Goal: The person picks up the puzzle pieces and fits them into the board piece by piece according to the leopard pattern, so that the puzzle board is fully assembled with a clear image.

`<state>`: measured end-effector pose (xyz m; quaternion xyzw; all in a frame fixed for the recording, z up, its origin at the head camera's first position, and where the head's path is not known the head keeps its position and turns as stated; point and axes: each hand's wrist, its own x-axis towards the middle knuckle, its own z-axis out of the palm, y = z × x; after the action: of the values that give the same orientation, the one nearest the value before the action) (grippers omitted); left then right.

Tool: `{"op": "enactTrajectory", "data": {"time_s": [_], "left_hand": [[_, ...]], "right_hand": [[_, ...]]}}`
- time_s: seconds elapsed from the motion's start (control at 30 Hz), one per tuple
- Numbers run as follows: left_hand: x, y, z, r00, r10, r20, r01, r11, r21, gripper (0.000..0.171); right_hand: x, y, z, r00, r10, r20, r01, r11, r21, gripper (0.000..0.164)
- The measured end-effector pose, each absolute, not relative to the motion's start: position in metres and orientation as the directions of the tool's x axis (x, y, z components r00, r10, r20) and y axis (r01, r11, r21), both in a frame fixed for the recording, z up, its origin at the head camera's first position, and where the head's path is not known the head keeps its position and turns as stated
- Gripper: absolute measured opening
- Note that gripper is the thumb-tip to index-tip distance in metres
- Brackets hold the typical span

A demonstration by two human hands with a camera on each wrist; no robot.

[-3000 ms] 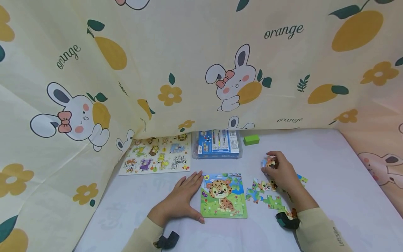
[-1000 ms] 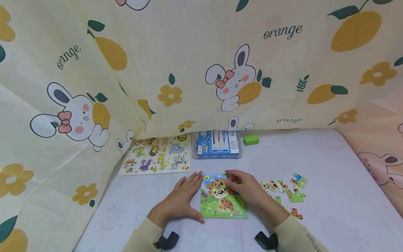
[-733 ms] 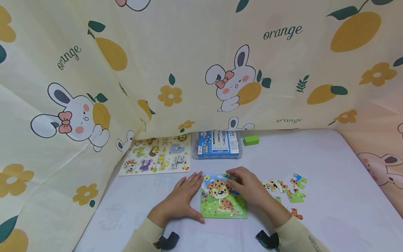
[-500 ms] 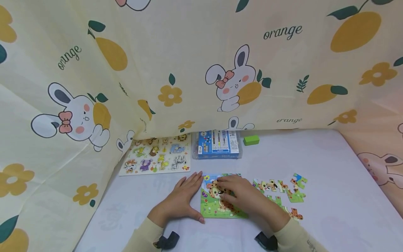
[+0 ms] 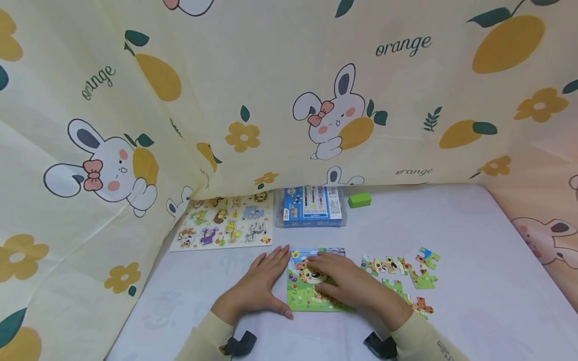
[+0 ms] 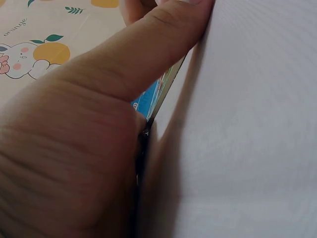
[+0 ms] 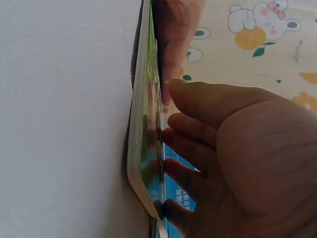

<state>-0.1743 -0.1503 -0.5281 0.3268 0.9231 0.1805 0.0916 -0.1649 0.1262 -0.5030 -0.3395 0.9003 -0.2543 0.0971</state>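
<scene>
Jigsaw board [image 5: 311, 309] lies flat on the white table [image 5: 474, 281], and within its thin border is a picture of a spotted leopard cub [image 5: 308, 276] on green grass under blue sky. At the back, a clear plastic case [image 5: 311, 223] carries a blue-and-white label on top; what it contains cannot be made out. Left of it, the pale animal board [image 5: 198, 246] bears rows of animal figures, a zebra, an elephant and a giraffe among them; whether they sit in recesses is unclear. The right hand [image 5: 347, 281] lies over the upper right of the jigsaw board, its fingers apart and only slightly bent; in the right wrist view, the fingertips meet the picture side and nothing is pinched between them and the thumb. Whether that thumb touches the surface cannot be told. The left hand [image 5: 257, 288] is spread beside the left edge, a fingertip near the far corner and the thumb at the near one, bracing the side without curling round it. Loose jigsaw pieces [image 5: 423, 279] lie scattered right of the jigsaw board, past the right hand, and a green block [image 5: 359, 200] sits just right of the case.
</scene>
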Motion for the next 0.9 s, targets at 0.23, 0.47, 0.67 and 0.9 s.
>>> {"op": "enactTrajectory", "data": {"time_s": [0.23, 0.47, 0.67, 0.9], "left_hand": [[-0.172, -0.151, -0.528, -0.772, 0.633, -0.059, 0.559, 0.72, 0.411, 0.135], [-0.173, -0.151, -0.53, -0.776, 0.629, -0.054, 0.557, 0.723, 0.408, 0.136], [-0.173, -0.151, -0.532, -0.773, 0.633, -0.037, 0.572, 0.721, 0.39, 0.136], [-0.172, -0.15, -0.528, -0.768, 0.639, -0.041, 0.573, 0.715, 0.4, 0.134]], "right_hand": [[-0.162, 0.124, -0.503, -0.718, -0.696, -0.003, -0.596, 0.617, -0.514, 0.057], [-0.154, 0.118, -0.502, -0.702, -0.71, -0.054, -0.607, 0.636, -0.477, 0.071], [-0.147, 0.113, -0.503, -0.728, -0.68, -0.081, -0.569, 0.666, -0.482, 0.077], [-0.147, 0.112, -0.508, -0.752, -0.653, -0.089, -0.535, 0.685, -0.495, 0.081]]}}
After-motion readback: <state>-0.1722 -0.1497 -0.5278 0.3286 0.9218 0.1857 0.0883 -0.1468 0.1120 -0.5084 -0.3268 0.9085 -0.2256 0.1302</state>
